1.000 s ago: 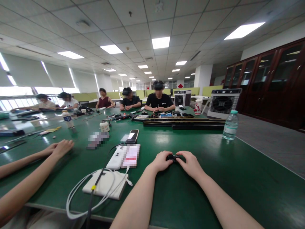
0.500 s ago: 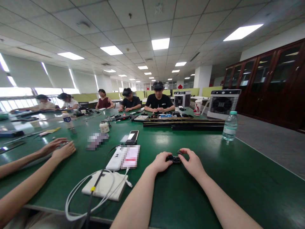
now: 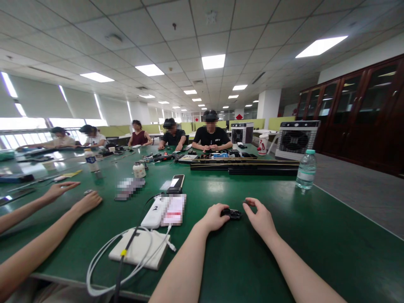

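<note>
- We keep our left hand [image 3: 217, 216] closed around one end of a small black device [image 3: 232, 213], thumb in front and fingers behind.
- We see that device lying low over the bare green table [image 3: 284, 206], between our two hands; whether it rests on the surface, we cannot tell.
- We hold our right hand [image 3: 260, 216] just to the right of the device, apart from it, with thumb and forefinger curved towards each other; whether they pinch something small, we cannot tell.
- To the left of our left forearm we have a white slab marked 2 [image 3: 154, 213], a blurred pinkish panel [image 3: 173, 209] just beside it, and a flat off-white box [image 3: 132, 252] nearer to us.
- Well to our right we have a clear water bottle [image 3: 306, 171], upright.
- Further left we see a co-worker's hand [image 3: 87, 203] near the table surface.
</note>
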Demonstrator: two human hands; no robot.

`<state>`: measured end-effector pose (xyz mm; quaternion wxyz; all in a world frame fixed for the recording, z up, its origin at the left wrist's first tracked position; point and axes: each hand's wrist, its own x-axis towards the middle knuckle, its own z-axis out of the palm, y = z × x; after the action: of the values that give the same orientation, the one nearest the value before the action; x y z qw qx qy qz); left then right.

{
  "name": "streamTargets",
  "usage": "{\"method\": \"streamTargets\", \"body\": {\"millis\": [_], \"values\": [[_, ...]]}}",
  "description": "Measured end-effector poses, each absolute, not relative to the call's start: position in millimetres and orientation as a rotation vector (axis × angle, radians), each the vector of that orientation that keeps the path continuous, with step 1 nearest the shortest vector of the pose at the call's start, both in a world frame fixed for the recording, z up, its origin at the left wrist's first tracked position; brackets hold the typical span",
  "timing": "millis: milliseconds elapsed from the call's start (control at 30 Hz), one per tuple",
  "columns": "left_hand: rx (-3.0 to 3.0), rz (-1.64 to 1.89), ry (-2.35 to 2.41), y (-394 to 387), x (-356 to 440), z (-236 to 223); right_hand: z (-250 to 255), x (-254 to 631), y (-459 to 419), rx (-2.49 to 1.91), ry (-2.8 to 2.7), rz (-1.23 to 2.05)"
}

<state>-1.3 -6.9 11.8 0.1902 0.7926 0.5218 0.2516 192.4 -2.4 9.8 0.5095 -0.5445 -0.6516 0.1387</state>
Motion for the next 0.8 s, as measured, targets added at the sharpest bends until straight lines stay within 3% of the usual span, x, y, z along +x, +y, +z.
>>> {"method": "streamTargets", "body": {"millis": [800], "values": [[2.191,0.719,1.478,-5.8,-1.8,9.7,8.1,197.9,1.2,-1.391,-1.460,0.414]]}}
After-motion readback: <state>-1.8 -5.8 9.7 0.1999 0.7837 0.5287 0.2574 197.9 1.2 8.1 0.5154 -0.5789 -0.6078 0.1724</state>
